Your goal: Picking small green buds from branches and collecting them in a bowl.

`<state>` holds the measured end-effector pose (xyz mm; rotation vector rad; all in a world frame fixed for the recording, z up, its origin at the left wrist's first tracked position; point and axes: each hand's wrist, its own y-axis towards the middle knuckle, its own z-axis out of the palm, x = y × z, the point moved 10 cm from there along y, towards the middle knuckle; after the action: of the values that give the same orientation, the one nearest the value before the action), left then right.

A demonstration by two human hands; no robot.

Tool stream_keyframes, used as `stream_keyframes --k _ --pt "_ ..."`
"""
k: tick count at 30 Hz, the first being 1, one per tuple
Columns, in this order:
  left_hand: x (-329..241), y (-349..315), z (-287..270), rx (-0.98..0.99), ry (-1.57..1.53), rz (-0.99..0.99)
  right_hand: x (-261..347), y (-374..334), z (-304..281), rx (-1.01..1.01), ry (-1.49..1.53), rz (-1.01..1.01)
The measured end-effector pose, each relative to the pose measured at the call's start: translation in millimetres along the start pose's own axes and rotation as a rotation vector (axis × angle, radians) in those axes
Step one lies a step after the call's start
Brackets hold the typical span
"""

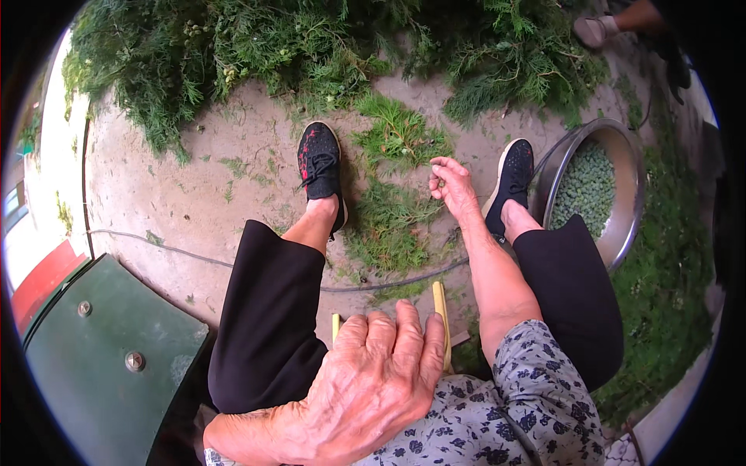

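My left hand (373, 377) is raised close in front of my lap, back up. Its fingers are extended, and nothing shows in them. Between my shoes, low over the ground, my right hand (452, 185) has its fingers curled into a pinch around a small green cone (441, 183), only partly visible. Below and beside that hand lie loose evergreen sprigs (388, 225), with a brighter green clump (400, 132) farther off. Outside my right leg, a wide metal basin (633, 194) stands tilted in view, holding many small pale green cones (583, 186).
Heaped evergreen branches (295, 46) span the far side. A dark cable (353, 289) crosses the concrete. At the left is a green metal door-like panel (109, 365) with studs. Another person's shoe (590, 33) shows at the far right. More greenery (660, 311) covers the right.
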<state>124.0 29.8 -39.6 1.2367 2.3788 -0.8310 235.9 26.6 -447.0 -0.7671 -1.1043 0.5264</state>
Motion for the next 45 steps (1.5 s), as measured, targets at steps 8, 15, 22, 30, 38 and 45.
stream_keyframes --k 8,15,22,30,38,45 --pt "-1.2 0.3 1.2 -0.008 0.037 0.003 36.0 23.0 17.6 -0.088 -0.340 -0.248" --pt "4.6 -8.1 11.4 -0.030 0.104 -0.032 44.1 24.3 36.3 -0.220 -0.816 -0.291" --pt "43.7 -16.2 -28.4 -0.221 0.142 -0.243 113.7 -45.9 55.3 0.093 -0.468 -0.229" --pt "72.4 -28.3 -76.6 -0.648 0.103 -0.310 234.7 -179.3 149.4 0.468 -0.800 -0.394" --pt "75.6 -17.4 -61.1 -0.572 -0.663 -0.302 286.0 -259.3 174.4 0.507 -0.609 -0.373" --pt "78.2 -30.8 -58.3 -0.757 -1.294 -0.262 275.0 -271.0 151.8 0.304 -0.105 -0.375"
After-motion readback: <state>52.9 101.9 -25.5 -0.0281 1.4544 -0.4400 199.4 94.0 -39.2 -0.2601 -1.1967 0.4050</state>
